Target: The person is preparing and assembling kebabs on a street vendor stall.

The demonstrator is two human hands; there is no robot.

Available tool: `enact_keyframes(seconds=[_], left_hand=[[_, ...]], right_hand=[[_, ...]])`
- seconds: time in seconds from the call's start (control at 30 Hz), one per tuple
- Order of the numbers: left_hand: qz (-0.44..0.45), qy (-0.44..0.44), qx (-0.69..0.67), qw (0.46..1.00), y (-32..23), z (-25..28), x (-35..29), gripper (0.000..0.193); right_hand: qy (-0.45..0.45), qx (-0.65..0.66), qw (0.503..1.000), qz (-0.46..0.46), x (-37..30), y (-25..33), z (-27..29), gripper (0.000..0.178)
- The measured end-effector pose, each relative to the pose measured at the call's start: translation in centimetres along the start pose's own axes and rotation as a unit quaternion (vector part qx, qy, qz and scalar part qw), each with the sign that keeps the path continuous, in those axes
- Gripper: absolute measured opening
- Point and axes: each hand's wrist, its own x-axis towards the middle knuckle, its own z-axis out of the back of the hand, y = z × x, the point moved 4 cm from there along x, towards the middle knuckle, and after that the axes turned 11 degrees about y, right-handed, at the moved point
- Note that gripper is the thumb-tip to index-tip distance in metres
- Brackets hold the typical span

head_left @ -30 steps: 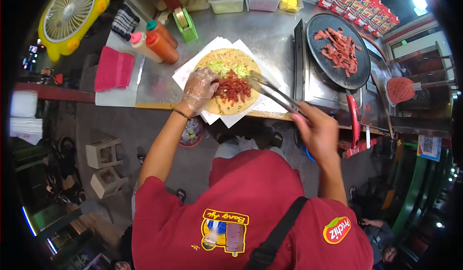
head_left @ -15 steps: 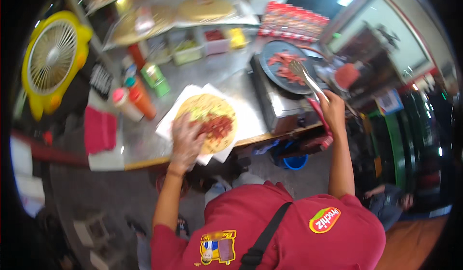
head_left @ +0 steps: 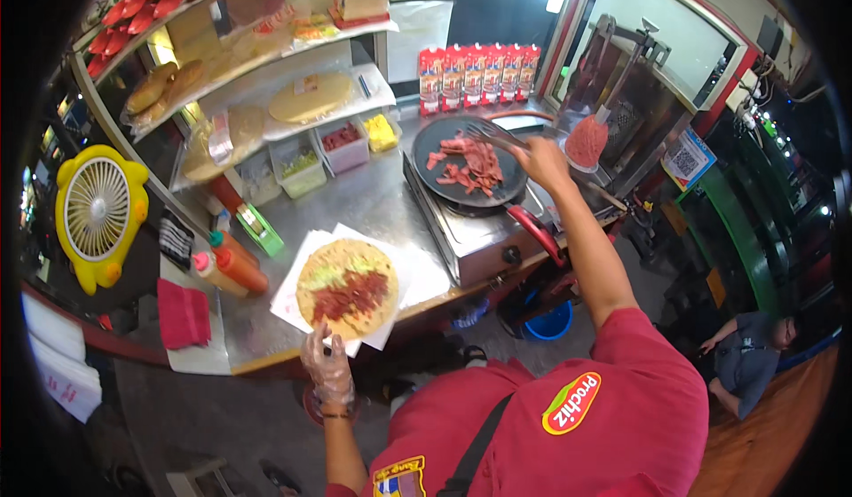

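Observation:
My left hand (head_left: 327, 368), in a clear glove, is open at the near edge of a round flatbread (head_left: 371, 257); I cannot tell whether a fingertip touches it. Dark red meat shreds (head_left: 355, 296) lie across the flatbread, with pale green shredded vegetable (head_left: 327, 272) beyond them. White paper sheets (head_left: 286, 306) spread beneath. To the right, my bare right hand (head_left: 543, 165) is closed round metal tongs (head_left: 499, 137). Their tips are at the meat strips (head_left: 479, 164) in a dark round frying pan (head_left: 513, 176), which sits on a steel stove (head_left: 475, 235).
The pan's red handle (head_left: 537, 233) juts toward me. Tubs of toppings (head_left: 342, 146) line the counter's back below shelves of flatbreads (head_left: 311, 98). Sauce bottles (head_left: 238, 266) and a yellow fan (head_left: 99, 217) stand left. A meat spit (head_left: 586, 142) is at the right.
My left hand has drawn back from the topped flatbread toward me. My right hand has moved the tongs left and further over the pan. The view has shifted too.

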Motion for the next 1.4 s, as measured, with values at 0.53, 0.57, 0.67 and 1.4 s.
enact_keyframes(seconds=[0.53, 0.57, 0.67, 1.4], left_hand=[[0.165, -0.042, -0.084, 0.982, -7.2, -11.9, -11.9, 0.026], [0.128, -0.044, -0.032, 0.99, -9.0, -11.8, -11.6, 0.026], [0.123, -0.048, 0.019, 0.991, -7.5, -12.0, -14.2, 0.027], [0.591, 0.071, -0.255, 0.762, 23.7, -17.2, -36.2, 0.019]], right_hand=[[0.003, 0.065, 0.965, 0.254, 0.9, 1.1, -3.1, 0.035], [0.027, 0.033, 0.966, 0.253, 1.9, 2.0, -3.7, 0.034], [0.098, 0.082, 0.976, 0.177, 2.1, -4.0, 1.4, 0.035], [0.089, -0.001, 0.966, 0.244, -6.2, -3.1, 5.6, 0.038]])
